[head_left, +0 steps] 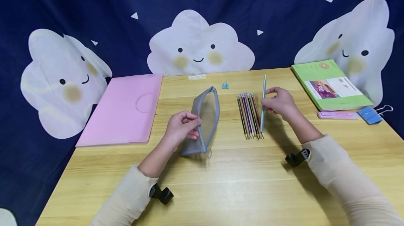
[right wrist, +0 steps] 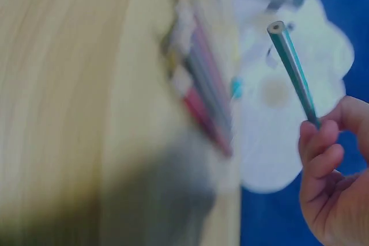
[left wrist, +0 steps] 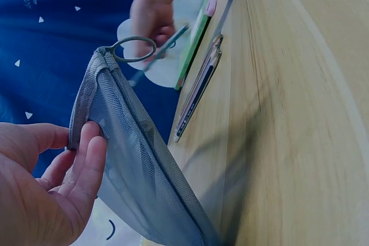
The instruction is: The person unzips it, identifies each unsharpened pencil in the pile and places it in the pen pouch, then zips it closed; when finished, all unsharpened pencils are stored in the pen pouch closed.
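Observation:
A grey mesh zip pouch [head_left: 193, 145] stands with its mouth gaping, and my left hand [head_left: 181, 128] pinches one edge of the opening between thumb and fingers. A ring pull [left wrist: 135, 50] hangs from its zip. My right hand [head_left: 279, 102] holds a blue-green pencil [head_left: 263, 103] upright beside the row of pencils. In the right wrist view the pencil [right wrist: 294, 67] shows a flat, unsharpened end pointing away from the fingers. Between the pouch and my right hand, several sharpened pencils [head_left: 249, 115] lie side by side on the table, points toward me.
A pink folder [head_left: 126, 110] lies at the left. Near the back edge are a white eraser-like strip [head_left: 197, 76] and a small teal binder clip [head_left: 225, 85]. A green book [head_left: 331, 86], a pink pen-shaped case [head_left: 337, 115] and a blue binder clip [head_left: 370, 115] sit at the right.

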### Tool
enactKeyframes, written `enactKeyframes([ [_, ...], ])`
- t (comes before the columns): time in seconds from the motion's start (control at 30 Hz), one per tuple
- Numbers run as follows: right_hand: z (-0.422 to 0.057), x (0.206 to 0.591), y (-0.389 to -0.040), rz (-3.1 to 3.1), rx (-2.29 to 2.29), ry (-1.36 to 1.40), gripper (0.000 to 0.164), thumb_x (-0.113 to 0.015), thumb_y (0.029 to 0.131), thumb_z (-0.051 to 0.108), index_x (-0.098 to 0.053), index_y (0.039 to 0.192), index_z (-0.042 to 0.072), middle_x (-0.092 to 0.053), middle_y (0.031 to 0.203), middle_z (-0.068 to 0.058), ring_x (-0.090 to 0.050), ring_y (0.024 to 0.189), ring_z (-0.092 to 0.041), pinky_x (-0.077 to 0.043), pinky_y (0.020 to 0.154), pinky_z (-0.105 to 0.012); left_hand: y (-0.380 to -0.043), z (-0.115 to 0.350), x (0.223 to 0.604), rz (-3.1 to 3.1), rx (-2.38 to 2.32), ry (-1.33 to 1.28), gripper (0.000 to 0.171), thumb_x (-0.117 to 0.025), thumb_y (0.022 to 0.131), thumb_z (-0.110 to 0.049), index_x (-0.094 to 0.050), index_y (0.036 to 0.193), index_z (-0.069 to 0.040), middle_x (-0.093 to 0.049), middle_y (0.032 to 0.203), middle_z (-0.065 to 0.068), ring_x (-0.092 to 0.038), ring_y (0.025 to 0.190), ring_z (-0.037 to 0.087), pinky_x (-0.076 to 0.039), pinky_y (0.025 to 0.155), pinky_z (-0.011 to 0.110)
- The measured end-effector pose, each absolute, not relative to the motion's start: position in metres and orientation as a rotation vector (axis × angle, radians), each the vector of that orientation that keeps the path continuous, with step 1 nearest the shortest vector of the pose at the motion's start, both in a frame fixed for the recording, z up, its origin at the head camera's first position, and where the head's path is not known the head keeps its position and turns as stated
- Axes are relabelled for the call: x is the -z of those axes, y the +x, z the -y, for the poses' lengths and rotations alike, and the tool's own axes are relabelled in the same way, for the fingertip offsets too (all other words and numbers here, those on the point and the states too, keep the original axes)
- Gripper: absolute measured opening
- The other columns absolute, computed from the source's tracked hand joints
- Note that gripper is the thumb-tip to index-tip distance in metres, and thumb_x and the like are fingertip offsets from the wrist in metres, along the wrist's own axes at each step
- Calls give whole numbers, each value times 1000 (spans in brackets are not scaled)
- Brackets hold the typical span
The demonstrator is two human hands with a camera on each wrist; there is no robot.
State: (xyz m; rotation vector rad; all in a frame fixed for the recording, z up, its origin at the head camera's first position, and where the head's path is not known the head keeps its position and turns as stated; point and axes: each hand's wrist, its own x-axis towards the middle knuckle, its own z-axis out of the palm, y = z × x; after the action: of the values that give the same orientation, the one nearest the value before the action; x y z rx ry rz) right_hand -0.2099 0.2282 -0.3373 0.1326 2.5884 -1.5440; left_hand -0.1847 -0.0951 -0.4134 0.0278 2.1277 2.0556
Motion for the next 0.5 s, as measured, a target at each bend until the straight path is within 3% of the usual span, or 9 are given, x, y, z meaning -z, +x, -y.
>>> enactKeyframes([
  [0.23, -174, 317, -196, -2448, 2098, 82, 33, -52, 72, -3, -37, 101, 5, -56, 56, -7, -44, 35, -13, -34, 28, -21, -150, 79, 345, -2112, -2031, -58, 20, -65, 76, -8, -55, 90, 2, -57, 72, 13, -57, 48, 20, -54, 50, 35],
  [0.37, -148, 320, -192, -2443, 2276, 28, 37, -50, 68, -7, -38, 99, 7, -58, 58, -9, -44, 34, -14, -35, 27, -22, -154, 80, 356, -2116, -2018, -61, 24, -68, 73, -15, -56, 89, -2, -58, 72, 11, -58, 49, 21, -54, 51, 36],
  [0.5, -127, 335, -188, -2437, 2261, 22, 37, -51, 67, -7, -37, 99, 6, -58, 58, -10, -46, 35, -16, -39, 27, -26, -170, 86, 393, -2105, -2080, 26, 39, -73, 66, -30, -56, 90, -4, -58, 75, 15, -59, 52, 28, -53, 50, 41],
])
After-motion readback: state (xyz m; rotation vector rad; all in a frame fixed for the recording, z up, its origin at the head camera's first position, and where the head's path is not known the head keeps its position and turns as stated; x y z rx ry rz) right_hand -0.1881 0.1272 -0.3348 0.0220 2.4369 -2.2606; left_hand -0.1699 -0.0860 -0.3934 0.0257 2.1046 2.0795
